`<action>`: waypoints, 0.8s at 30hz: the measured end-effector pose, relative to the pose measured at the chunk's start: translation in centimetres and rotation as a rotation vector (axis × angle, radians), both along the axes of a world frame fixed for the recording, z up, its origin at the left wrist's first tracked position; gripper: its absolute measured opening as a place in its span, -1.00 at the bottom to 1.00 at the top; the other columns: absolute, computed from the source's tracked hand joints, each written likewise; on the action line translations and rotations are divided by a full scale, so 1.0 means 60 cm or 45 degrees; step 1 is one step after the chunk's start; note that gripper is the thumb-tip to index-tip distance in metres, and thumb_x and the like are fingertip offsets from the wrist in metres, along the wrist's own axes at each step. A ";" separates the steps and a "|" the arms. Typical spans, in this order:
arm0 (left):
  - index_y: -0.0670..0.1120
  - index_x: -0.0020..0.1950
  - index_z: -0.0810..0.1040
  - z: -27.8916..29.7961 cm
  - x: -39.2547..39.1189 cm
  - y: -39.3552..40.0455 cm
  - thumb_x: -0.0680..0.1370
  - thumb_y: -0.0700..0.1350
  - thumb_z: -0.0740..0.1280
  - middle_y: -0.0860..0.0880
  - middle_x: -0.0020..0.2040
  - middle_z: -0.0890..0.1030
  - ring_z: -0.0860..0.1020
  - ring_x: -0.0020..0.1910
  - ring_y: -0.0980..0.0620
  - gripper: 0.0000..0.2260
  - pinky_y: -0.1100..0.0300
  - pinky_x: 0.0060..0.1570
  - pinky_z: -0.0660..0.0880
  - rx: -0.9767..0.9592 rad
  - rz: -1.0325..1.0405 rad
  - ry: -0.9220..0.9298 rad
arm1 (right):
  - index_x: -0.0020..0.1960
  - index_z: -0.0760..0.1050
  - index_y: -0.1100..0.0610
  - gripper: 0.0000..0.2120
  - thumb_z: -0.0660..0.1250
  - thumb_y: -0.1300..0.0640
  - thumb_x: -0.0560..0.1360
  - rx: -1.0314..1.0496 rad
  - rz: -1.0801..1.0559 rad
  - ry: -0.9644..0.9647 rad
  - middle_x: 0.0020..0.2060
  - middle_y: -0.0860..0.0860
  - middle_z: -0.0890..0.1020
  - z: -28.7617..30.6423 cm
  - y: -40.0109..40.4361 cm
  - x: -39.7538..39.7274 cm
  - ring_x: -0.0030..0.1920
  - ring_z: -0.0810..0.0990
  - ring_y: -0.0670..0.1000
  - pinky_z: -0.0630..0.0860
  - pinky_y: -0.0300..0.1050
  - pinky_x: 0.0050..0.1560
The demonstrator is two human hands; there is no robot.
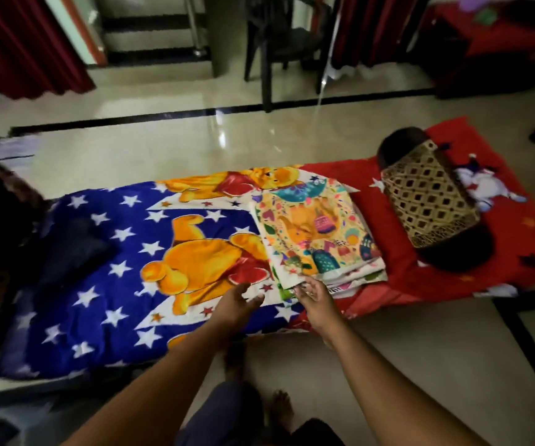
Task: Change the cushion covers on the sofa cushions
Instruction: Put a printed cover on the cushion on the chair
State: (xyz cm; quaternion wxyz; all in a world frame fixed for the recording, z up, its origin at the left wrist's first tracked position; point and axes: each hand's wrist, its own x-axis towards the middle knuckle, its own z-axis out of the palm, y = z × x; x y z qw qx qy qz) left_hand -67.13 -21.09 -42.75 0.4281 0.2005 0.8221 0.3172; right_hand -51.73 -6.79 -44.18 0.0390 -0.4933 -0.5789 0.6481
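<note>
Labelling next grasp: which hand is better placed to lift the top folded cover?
Right. The right hand already reaches the near edge of the folded covers; the left hand hovers open over the star-print sheet, beside the stack.

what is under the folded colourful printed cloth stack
The folded colourful printed cloth stack lies on the blue star-patterned cartoon bear bedsheet, reaching its red part. What lies beneath the sheet is covered.

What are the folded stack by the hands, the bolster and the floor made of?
Folded stack: thin printed woven cloth, likely cotton, matte; soft layered edges show.
Bolster: patterned fabric cover, gold-on-dark diamond weave with slight sheen, dark plain ends; filling hidden.
Floor: polished stone or glazed tile, glossy; it mirrors light.
</note>
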 end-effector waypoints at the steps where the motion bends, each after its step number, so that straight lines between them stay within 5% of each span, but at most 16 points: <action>1: -0.06 0.53 0.35 -0.019 -0.001 0.028 0.53 0.19 0.41 -0.07 0.48 0.44 0.50 0.36 -0.07 -0.35 0.00 0.33 0.46 -0.048 -0.088 0.031 | 0.50 0.29 0.08 -0.51 0.33 0.06 0.62 -0.004 -0.024 -0.024 0.46 0.11 0.38 -0.012 0.022 0.013 0.35 0.42 0.01 0.38 -0.12 0.19; 6: 0.00 0.53 0.36 -0.129 -0.022 0.163 0.56 0.22 0.35 -0.04 0.53 0.34 0.36 0.47 -0.05 -0.40 0.08 0.40 0.35 -0.235 -0.621 0.193 | 0.49 0.29 0.12 -0.51 0.33 0.09 0.62 -0.053 -0.123 -0.150 0.47 0.14 0.38 -0.089 0.124 0.035 0.38 0.40 0.03 0.39 -0.08 0.27; 12: 0.03 0.58 0.24 -0.285 -0.052 0.323 0.56 0.21 0.30 -0.08 0.62 0.13 0.15 0.57 -0.14 -0.37 -0.08 0.45 0.26 -0.371 -1.205 0.418 | 0.42 0.38 0.05 -0.52 0.41 0.00 0.55 -0.098 -0.203 -0.345 0.35 0.06 0.48 -0.196 0.214 0.012 0.40 0.44 0.06 0.42 0.07 0.39; 15: 0.06 0.60 0.13 -0.370 -0.076 0.382 0.60 0.22 0.22 -0.12 0.65 -0.13 -0.13 0.61 -0.19 -0.37 -0.31 0.48 0.04 -0.452 -1.634 0.673 | 0.45 0.38 0.03 -0.49 0.42 -0.01 0.55 -0.089 -0.179 -0.425 0.30 -0.05 0.47 -0.236 0.236 -0.001 0.36 0.45 0.01 0.42 0.04 0.38; 18: 0.09 0.55 0.27 -0.452 -0.099 0.427 0.60 0.15 0.21 -0.17 0.62 -0.27 -0.31 0.58 -0.23 -0.48 -0.47 0.41 -0.24 -0.448 -1.990 0.895 | 0.48 0.37 0.05 -0.46 0.43 0.01 0.55 -0.063 -0.099 -0.521 0.36 0.04 0.49 -0.273 0.249 -0.005 0.35 0.48 0.04 0.42 -0.04 0.35; 21: 0.06 0.56 0.27 -0.500 -0.115 0.456 0.60 0.09 0.21 -0.16 0.64 -0.19 -0.27 0.59 -0.24 -0.48 -0.51 0.37 -0.28 -0.476 -2.082 0.952 | 0.48 0.37 0.07 -0.44 0.45 0.02 0.54 -0.054 -0.089 -0.599 0.39 0.06 0.46 -0.288 0.254 -0.002 0.39 0.44 0.04 0.35 -0.21 0.30; 24: -0.07 0.61 0.16 -0.516 -0.116 0.471 0.59 0.04 0.26 -0.13 0.64 0.04 -0.03 0.62 -0.16 -0.38 -0.48 0.43 -0.11 -0.502 -2.042 0.935 | 0.47 0.38 0.08 -0.46 0.43 -0.01 0.55 -0.027 -0.053 -0.647 0.39 0.08 0.47 -0.291 0.261 0.002 0.40 0.43 0.07 0.33 -0.22 0.28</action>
